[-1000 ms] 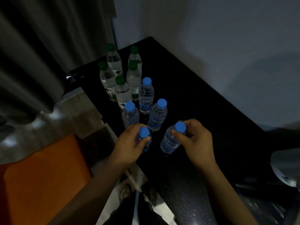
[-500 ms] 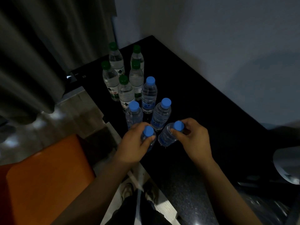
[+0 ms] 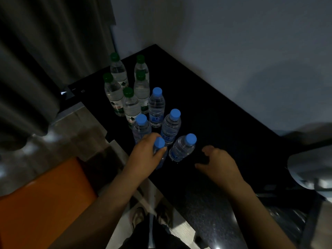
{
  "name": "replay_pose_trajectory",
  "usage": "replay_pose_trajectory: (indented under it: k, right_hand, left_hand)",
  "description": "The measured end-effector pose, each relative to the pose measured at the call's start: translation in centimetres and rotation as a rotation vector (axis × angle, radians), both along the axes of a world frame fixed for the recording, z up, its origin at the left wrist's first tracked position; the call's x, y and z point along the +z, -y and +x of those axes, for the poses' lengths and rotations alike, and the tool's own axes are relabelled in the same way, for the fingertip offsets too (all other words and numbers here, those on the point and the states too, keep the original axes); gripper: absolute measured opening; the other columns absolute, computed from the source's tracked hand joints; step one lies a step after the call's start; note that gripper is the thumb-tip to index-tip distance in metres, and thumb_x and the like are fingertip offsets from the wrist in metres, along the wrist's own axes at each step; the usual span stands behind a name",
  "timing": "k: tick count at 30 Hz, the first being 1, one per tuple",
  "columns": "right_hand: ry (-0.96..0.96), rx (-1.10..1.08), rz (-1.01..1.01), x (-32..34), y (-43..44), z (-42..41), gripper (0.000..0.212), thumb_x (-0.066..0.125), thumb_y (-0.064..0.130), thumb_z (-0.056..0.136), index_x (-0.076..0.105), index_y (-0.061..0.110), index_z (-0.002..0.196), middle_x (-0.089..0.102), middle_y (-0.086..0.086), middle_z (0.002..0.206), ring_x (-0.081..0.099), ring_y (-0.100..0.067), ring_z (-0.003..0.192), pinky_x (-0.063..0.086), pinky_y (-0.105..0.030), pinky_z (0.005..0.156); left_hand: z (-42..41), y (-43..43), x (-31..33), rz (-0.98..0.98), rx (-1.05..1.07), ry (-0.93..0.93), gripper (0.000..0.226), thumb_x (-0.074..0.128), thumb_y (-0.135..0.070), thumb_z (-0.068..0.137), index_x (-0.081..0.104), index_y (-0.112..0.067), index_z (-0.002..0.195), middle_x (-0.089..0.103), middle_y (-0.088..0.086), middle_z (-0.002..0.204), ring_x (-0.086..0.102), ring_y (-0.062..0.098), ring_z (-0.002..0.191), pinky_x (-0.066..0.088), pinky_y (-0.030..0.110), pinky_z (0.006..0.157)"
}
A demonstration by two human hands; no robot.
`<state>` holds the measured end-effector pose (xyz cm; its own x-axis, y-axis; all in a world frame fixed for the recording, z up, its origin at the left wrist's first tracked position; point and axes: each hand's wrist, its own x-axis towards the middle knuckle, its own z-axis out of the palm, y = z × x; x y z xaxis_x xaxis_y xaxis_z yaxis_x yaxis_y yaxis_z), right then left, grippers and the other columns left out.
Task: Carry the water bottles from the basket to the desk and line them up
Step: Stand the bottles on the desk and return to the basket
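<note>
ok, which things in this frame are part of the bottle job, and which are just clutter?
Job:
blue-capped bottles
green-capped bottles
black desk
left hand, gripping one blue-capped bottle
right hand, open, holding nothing

Clutter:
orange seat
grey curtain
pale object at the right edge

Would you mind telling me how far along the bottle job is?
Done: five green-capped bottles and four blue-capped bottles stand on the desk. In hand: the left hand grips a fifth blue-capped bottle; the right hand is open. Left: release it; the basket isn't visible.
</note>
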<state>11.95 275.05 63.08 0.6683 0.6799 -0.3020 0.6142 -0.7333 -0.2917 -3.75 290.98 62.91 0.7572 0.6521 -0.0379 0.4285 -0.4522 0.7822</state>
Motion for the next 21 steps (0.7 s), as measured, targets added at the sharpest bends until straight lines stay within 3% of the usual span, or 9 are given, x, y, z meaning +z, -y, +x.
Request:
replay_pose_trajectory:
  k: [4, 9, 12, 15, 18, 21]
  right_hand:
    - [-0.015, 0.012, -0.102, -0.2, 1.6, -0.6, 0.037, 0.072, 0.037, 0.078, 0.057, 0.022, 0.108, 0.063, 0.002, 0.101, 0.053, -0.008, 0.078, 0.04, -0.016, 0.057]
    - [-0.038, -0.012, -0.161, -0.3, 3.0, -1.8, 0.042, 0.07, 0.04, 0.079, 0.057, 0.024, 0.115, 0.062, 0.002, 0.109, 0.058, -0.011, 0.094, 0.049, -0.026, 0.075]
    - [-0.024, -0.048, -0.194, 0.1, 3.9, -2.8, 0.044, 0.068, 0.042, 0.08, 0.056, 0.024, 0.119, 0.062, 0.003, 0.112, 0.059, -0.012, 0.098, 0.048, -0.025, 0.076]
    - [-0.009, -0.106, -0.206, 0.8, 5.3, -3.9, 0.038, 0.066, 0.042, 0.081, 0.059, 0.023, 0.114, 0.063, 0.002, 0.106, 0.06, -0.013, 0.094, 0.048, -0.024, 0.072]
    - [-0.022, -0.188, -0.201, 1.5, 7.2, -5.2, 0.029, 0.066, 0.038, 0.082, 0.063, 0.017, 0.102, 0.065, -0.002, 0.097, 0.062, -0.019, 0.09, 0.052, -0.032, 0.073]
    - [-0.062, -0.28, -0.214, 2.2, 9.4, -6.3, 0.027, 0.065, 0.035, 0.084, 0.063, 0.014, 0.101, 0.065, -0.004, 0.097, 0.063, -0.021, 0.091, 0.054, -0.034, 0.079]
  left_hand:
    - [0.2, -0.4, 0.6, 0.046, -0.083, -0.09, 0.026, 0.061, -0.018, 0.089, 0.054, -0.011, 0.113, 0.057, 0.009, 0.11, 0.055, 0.022, 0.099, 0.044, 0.029, 0.082]
    - [0.6, -0.4, 2.9, 0.142, -0.233, -0.165, 0.035, 0.065, -0.023, 0.087, 0.052, -0.013, 0.119, 0.052, 0.006, 0.121, 0.053, 0.021, 0.108, 0.044, 0.029, 0.087]
    - [0.6, 0.5, 4.6, 0.218, -0.308, -0.119, 0.035, 0.066, -0.025, 0.086, 0.053, -0.013, 0.117, 0.052, 0.006, 0.118, 0.052, 0.021, 0.106, 0.046, 0.035, 0.088]
    - [0.3, 2.0, 5.4, 0.242, -0.402, -0.074, 0.036, 0.065, -0.028, 0.086, 0.052, -0.018, 0.118, 0.052, 0.002, 0.118, 0.052, 0.018, 0.104, 0.045, 0.031, 0.085]
    - [0.4, 3.5, 5.3, 0.24, -0.523, -0.109, 0.04, 0.063, -0.033, 0.087, 0.048, -0.023, 0.123, 0.049, -0.003, 0.124, 0.05, 0.014, 0.109, 0.041, 0.024, 0.086]
    - [1.0, 5.3, 5.0, 0.225, -0.653, -0.187, 0.04, 0.062, -0.032, 0.088, 0.047, -0.023, 0.125, 0.048, -0.003, 0.126, 0.05, 0.013, 0.111, 0.044, 0.027, 0.091]
